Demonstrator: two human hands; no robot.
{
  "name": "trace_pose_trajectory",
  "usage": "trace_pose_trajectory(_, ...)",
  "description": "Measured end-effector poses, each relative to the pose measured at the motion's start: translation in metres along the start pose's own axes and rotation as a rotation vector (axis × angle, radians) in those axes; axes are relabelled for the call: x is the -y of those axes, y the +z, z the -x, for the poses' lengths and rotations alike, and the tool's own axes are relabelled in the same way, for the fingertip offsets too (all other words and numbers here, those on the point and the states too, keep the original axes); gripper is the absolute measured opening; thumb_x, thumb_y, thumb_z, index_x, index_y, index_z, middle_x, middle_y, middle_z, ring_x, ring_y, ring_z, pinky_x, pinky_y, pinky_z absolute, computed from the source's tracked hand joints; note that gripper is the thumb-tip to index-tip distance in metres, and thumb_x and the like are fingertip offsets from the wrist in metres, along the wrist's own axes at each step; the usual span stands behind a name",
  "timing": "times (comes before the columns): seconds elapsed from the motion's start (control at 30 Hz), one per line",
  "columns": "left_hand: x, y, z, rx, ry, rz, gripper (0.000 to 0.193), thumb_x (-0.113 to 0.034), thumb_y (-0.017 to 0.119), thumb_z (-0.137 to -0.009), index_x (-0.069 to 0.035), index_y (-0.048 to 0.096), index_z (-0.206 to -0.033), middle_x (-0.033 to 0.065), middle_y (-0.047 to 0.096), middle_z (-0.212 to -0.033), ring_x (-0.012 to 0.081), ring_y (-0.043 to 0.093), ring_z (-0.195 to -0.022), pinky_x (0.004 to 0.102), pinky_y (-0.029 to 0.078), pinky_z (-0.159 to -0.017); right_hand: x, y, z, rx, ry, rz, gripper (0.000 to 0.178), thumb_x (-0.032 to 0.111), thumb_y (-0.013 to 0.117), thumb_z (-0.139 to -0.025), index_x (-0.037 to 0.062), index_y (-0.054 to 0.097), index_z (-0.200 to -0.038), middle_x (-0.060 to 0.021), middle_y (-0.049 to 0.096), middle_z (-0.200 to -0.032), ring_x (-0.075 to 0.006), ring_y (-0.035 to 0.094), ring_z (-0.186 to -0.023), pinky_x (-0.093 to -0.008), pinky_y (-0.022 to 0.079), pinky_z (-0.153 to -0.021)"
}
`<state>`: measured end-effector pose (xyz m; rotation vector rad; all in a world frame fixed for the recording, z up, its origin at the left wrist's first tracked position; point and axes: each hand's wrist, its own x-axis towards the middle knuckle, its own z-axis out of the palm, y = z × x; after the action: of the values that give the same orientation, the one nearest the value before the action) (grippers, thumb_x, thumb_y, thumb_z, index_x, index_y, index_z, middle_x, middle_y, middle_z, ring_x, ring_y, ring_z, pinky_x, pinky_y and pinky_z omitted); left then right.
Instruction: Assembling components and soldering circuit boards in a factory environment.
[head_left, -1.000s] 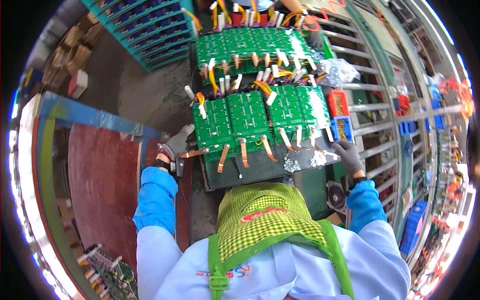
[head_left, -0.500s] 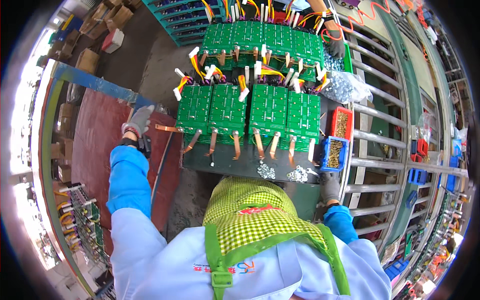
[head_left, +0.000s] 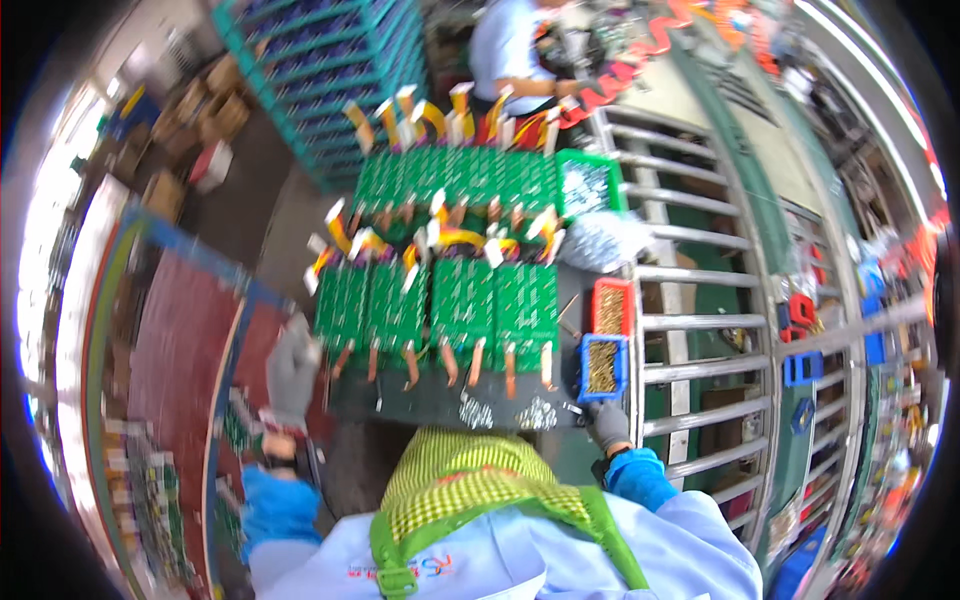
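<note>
My left hand [head_left: 291, 375], in a grey glove, is beside the left edge of the nearer row of green circuit boards [head_left: 465, 315]. Its fingers look stretched out, though motion smears them, and no held thing shows. Bent copper strips [head_left: 410, 368] hang from the boards' front edge, while white connectors on yellow and orange wires [head_left: 460, 238] rise at their back. At the bench's front right corner, my gloved right hand [head_left: 606, 425] sits just below a blue bin of brass-coloured screws [head_left: 602, 366]. Its fingertips are too blurred to read.
A second row of boards [head_left: 455, 178] stands behind. Small metal parts lie in two piles [head_left: 537, 414] on the dark bench. Right are a red screw bin [head_left: 611, 307], a plastic bag [head_left: 603, 242], a green bin [head_left: 588, 185] and a roller conveyor [head_left: 705, 322]. A co-worker [head_left: 508, 50] stands beyond.
The view has shifted, bringing the boards lower and leftward and more of the co-worker into sight. My left hand has come nearer me. The copper strip jutting left no longer shows clearly.
</note>
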<state>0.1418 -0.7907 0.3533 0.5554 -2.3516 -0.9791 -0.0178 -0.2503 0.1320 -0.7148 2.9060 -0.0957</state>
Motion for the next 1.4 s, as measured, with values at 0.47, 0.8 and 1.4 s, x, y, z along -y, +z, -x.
trace_pose_trajectory(0.47,-0.237,0.198,0.025,1.244,0.627,0.534,0.049,-0.03,0.061,-0.092,0.0,0.054,-0.13,0.0173,0.064,-0.115,0.0265,0.063,-0.104,0.0357,0.048,-0.088,0.052,-0.302,0.034,-0.118,-0.642,-0.011,0.017,0.019,0.06,-0.082,0.0119,0.061,-0.097,-0.0094,0.059,-0.082,-0.0306,0.062,-0.073,-0.0427,0.05,-0.059)
trace_pose_trajectory(0.8,-0.25,0.233,0.059,1.44,-0.638,1.006,0.024,-0.02,0.048,-0.098,-0.004,0.054,-0.115,0.0027,0.057,-0.079,0.0065,0.049,-0.058,0.0216,0.04,-0.051,-0.122,-0.43,0.023,-0.342,-0.013,-0.001,0.048,0.017,0.067,-0.075,0.0057,0.059,-0.121,-0.0203,0.06,-0.115,-0.0367,0.059,-0.105,-0.0427,0.049,-0.092)
trace_pose_trajectory(1.4,-0.244,0.237,0.1,0.622,-0.844,0.649,0.036,-0.02,0.048,-0.098,-0.002,0.048,-0.129,0.0144,0.063,-0.111,0.011,0.062,-0.068,0.0194,0.044,-0.054,-0.613,-0.582,-0.028,-0.934,1.085,-0.037,0.053,0.034,0.068,-0.077,0.0027,0.058,-0.118,-0.0186,0.06,-0.115,-0.0316,0.058,-0.106,-0.04,0.047,-0.092)
